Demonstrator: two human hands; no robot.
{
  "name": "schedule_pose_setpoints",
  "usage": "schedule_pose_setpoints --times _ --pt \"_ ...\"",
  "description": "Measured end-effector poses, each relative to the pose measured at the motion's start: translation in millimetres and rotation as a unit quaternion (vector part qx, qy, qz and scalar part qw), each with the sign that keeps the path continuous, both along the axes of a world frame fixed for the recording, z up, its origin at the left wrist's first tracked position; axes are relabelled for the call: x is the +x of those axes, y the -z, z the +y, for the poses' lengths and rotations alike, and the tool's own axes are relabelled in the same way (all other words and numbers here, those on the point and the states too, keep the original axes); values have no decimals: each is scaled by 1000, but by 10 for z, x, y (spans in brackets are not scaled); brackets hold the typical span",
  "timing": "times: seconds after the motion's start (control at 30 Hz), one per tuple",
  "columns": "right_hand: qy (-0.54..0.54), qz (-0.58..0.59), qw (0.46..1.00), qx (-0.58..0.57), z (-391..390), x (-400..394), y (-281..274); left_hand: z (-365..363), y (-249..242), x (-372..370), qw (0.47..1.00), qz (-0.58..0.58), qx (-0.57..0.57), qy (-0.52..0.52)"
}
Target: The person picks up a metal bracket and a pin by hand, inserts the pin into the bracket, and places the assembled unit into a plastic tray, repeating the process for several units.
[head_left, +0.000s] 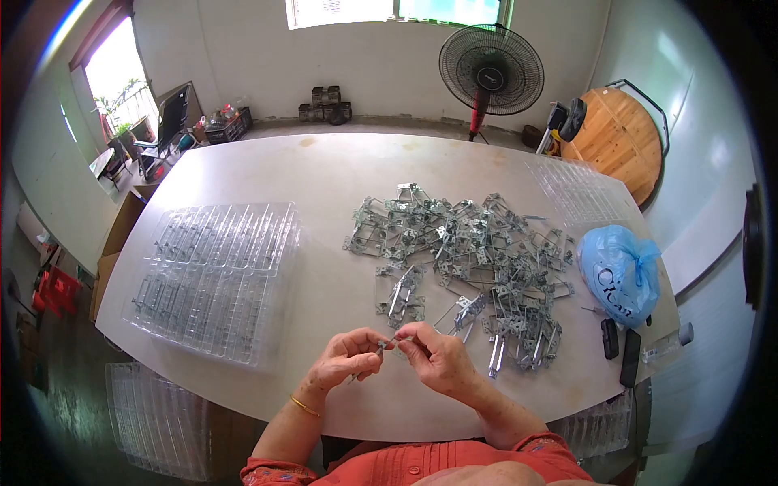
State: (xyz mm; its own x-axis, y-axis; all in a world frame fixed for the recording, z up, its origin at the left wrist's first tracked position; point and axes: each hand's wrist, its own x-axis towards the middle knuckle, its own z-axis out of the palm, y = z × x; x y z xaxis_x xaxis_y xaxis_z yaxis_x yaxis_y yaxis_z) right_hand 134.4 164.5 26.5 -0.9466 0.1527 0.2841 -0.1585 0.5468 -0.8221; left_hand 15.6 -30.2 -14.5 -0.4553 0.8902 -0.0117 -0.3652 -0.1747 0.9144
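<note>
Near the table's front edge, my left hand (350,359) has its fingers closed on a small metal bracket (382,346). Beside it, my right hand (433,356) pinches at the same bracket's right end, thumb and fingertips together. The two hands are almost touching, and the fingers hide much of the part. Just beyond them lies a large loose pile of metal brackets (478,251) with thin rods. To the left, a clear plastic tray (279,235) holds rows of similar metal pieces.
A blue plastic bag (620,275) sits at the table's right, with a black phone (630,356) and a small black object (609,338) near it. Empty clear trays (575,190) lie at the back right. A fan (491,77) stands behind the table (324,162).
</note>
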Motion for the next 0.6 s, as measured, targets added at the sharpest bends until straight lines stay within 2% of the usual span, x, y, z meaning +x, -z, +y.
schedule_pose_setpoints --times 0.1,0.17,0.2,0.27,0.3,0.37,0.4,0.47,0.6 --pt "13 -24 999 -28 -11 4 9 5 6 20 999 13 -42 6" --pt "-37 -98 989 -100 11 1 -14 0 30 14 999 6 -36 12" --pt "-37 -98 989 -100 42 -5 -4 -3 39 9 999 -1 -30 18" --pt "-131 -191 919 -320 128 -33 41 -21 21 10 999 -8 -22 28" --pt "-131 -191 919 -320 154 -47 39 -30 14 7 999 -14 -14 37" --pt "-206 -213 846 -443 188 -69 34 -51 37 -17 998 -21 -7 52" --pt "-206 -214 846 -443 185 -71 47 -56 44 -23 997 -28 -2 65" --pt "-205 -235 807 -501 169 -72 71 -50 -23 5 997 -24 -17 70" --pt "-195 -249 786 -531 154 -77 21 -67 -20 3 996 -26 -35 81"
